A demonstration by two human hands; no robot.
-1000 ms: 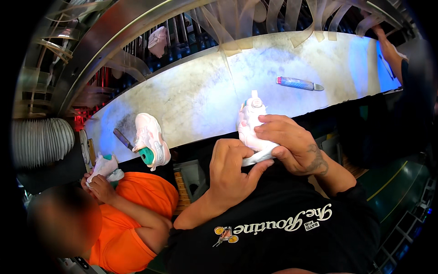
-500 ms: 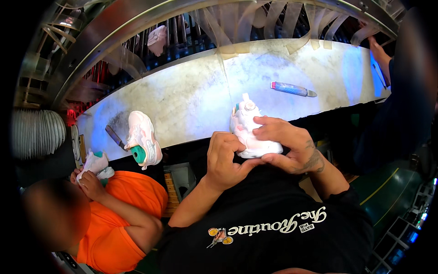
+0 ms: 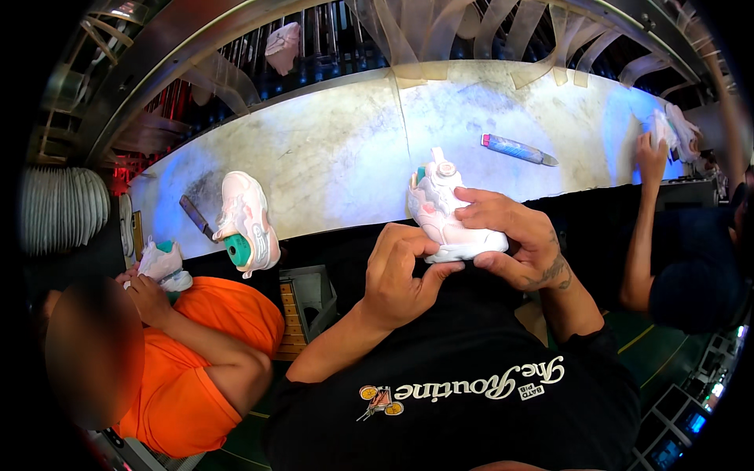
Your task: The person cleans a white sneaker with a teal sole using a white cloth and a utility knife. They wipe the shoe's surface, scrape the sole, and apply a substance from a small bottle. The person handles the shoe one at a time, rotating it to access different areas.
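Note:
A white and pale pink shoe [image 3: 448,212] is held between my two hands just over the front edge of the worktable [image 3: 338,157]. My left hand [image 3: 404,267] grips its sole edge on the left, with thumb and curled fingers. On the other side my right hand [image 3: 514,239] has its fingers across the upper and its thumb at the sole. Some green shows inside the shoe's opening. To the left on the table lies another such shoe [image 3: 250,212], with a green insert in it.
Beyond my hands lies a blue-handled knife-like tool [image 3: 518,150]; a second tool [image 3: 196,217] is at the left. A co-worker in orange [image 3: 204,353] handles a shoe [image 3: 162,263]. Rightward, another person [image 3: 652,165] holds shoes [image 3: 674,133]. Rollers and hanging strips [image 3: 487,39] line the back.
The shoe in my hands has tilted a little, and both hands have shifted with it. At the right, the other person has come further into view, now with shoes in hand.

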